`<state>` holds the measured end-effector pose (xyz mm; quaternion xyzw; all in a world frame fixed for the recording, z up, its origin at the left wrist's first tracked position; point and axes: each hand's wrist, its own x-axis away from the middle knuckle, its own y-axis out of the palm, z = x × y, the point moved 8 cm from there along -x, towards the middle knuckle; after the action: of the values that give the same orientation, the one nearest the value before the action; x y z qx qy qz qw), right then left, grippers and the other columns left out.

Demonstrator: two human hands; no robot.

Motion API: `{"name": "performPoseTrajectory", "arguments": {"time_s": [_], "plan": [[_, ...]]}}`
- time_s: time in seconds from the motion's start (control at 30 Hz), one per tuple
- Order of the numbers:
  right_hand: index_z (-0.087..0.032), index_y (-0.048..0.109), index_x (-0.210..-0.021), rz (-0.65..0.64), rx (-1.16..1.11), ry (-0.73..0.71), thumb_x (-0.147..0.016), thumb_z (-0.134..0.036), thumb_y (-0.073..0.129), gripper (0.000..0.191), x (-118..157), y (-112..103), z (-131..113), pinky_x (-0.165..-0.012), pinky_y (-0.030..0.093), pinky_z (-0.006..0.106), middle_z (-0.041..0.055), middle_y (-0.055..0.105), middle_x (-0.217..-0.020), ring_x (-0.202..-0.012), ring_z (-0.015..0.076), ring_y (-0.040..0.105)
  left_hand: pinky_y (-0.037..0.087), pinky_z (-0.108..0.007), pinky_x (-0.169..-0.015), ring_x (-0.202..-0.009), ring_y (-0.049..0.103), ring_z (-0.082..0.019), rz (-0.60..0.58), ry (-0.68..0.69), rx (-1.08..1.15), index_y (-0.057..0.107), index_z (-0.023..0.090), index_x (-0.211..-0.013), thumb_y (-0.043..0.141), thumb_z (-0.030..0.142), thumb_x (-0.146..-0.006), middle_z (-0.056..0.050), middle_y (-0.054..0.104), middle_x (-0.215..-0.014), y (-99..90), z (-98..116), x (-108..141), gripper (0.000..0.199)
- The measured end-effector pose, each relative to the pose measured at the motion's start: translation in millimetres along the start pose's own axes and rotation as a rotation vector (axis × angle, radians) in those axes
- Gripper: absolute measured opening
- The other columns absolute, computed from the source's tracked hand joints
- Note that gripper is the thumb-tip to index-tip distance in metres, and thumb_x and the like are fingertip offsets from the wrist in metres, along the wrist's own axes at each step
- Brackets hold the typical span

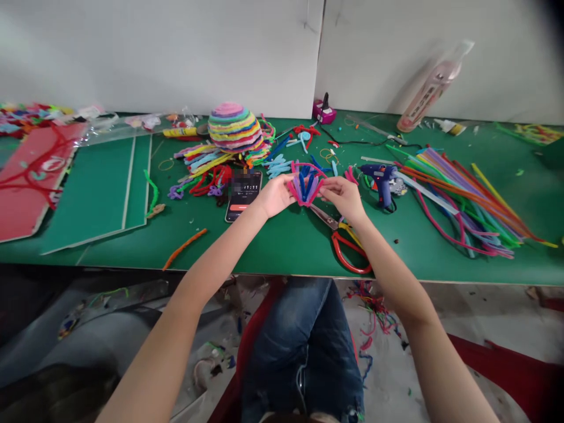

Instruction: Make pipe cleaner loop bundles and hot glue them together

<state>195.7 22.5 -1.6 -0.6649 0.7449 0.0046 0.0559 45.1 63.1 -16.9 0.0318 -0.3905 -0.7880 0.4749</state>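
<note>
Between my two hands is a fan-shaped pipe-cleaner piece (305,187) in pink, purple and blue, held up over the green table. Its left edge is pinched by my left hand (279,195), while the fingers of my right hand (340,196) grip its right edge. Below it lie red-handled scissors (350,252), partly under my right forearm, blades pointing up toward the piece. A phone (244,195) showing a timer rests beside my left hand. Right of my right hand is a blue hot glue gun (380,179).
A striped pipe-cleaner dome (235,128) stands behind the phone, with loose pipe-cleaner bits around it. Long pipe cleaners (467,200) spread at the right. A plastic bottle (434,88) stands by the wall; a green board (99,191) lies left.
</note>
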Motion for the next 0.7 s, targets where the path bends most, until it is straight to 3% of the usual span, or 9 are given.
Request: {"name": "performPoseTrajectory", "arguments": {"time_s": [0.17, 0.3, 0.4, 0.5, 0.6, 0.7], "plan": [[-0.02, 0.059, -0.09, 0.085, 0.093, -0.028, -0.074, -0.039, 0.068, 0.027, -1.9, -18.1, -10.6, -0.062, 0.055, 0.03, 0.0032, 0.069, -0.08, -0.07, 0.0157, 0.069, 0.05, -0.022, -0.064, -0.065, 0.065, -0.009, 0.035, 0.014, -0.085, 0.062, 0.013, -0.098, 0.05, -0.002, -0.076, -0.002, 0.072, -0.082, -6.6, -0.8, -2.4, 0.029], [-0.017, 0.063, -0.094, 0.215, 0.511, -0.093, -0.079, -0.026, 0.06, 0.018, -4.0, -43.3, -27.5, -0.067, 0.052, 0.032, 0.0063, 0.071, -0.088, -0.069, 0.0162, 0.065, 0.051, -0.024, -0.065, -0.074, 0.068, -0.012, 0.001, 0.009, -0.151, 0.063, 0.012, -0.099, 0.05, -0.001, -0.078, -0.008, 0.073, -0.089, -6.2, 0.1, -2.8, 0.028], [-0.016, 0.065, -0.1, 0.133, 0.877, 0.017, -0.079, -0.027, 0.063, 0.023, -9.5, -40.4, -23.1, -0.077, 0.05, 0.036, 0.009, 0.071, -0.095, -0.083, 0.0216, 0.066, 0.051, -0.024, -0.065, -0.077, 0.068, -0.013, 0.016, 0.046, -0.28, 0.064, 0.013, -0.099, 0.058, 0.001, -0.075, -0.008, 0.072, -0.093, -9.1, 4.3, -3.0, 0.027], [-0.017, 0.065, -0.107, 0.073, 1.08, 0.125, -0.082, -0.035, 0.062, 0.03, -15.1, -32.0, -13.3, -0.076, 0.05, 0.038, 0.0136, 0.069, -0.104, -0.095, 0.0282, 0.065, 0.052, -0.026, -0.068, -0.083, 0.067, -0.015, 0.045, 0.076, -0.402, 0.064, 0.014, -0.101, 0.066, 0.004, -0.07, -0.008, 0.071, -0.096, -13.6, 7.0, -2.7, 0.032], [-0.018, 0.067, -0.097, 0.1, 1.108, 0.091, -0.084, -0.029, 0.059, 0.019, -21.4, -27.8, -10.7, -0.074, 0.049, 0.037, 0.0135, 0.07, -0.1, -0.093, 0.0281, 0.065, 0.052, -0.031, -0.075, -0.087, 0.066, -0.016, 0.041, 0.123, -0.567, 0.062, 0.015, -0.106, 0.075, 0.008, -0.065, -0.008, 0.07, -0.097, -14.2, 10.5, -0.2, 0.043], [-0.019, 0.068, -0.088, 0.149, 0.982, 0.019, -0.086, -0.027, 0.054, 0.016, -24.6, -33.6, -10.1, -0.076, 0.049, 0.034, 0.0084, 0.073, -0.09, -0.084, 0.0227, 0.067, 0.05, -0.034, -0.082, -0.088, 0.066, -0.017, -0.011, 0.154, -0.757, 0.058, 0.017, -0.114, 0.08, 0.014, -0.063, -0.007, 0.07, -0.097, -9.7, 11.9, 3.4, 0.056]]}}
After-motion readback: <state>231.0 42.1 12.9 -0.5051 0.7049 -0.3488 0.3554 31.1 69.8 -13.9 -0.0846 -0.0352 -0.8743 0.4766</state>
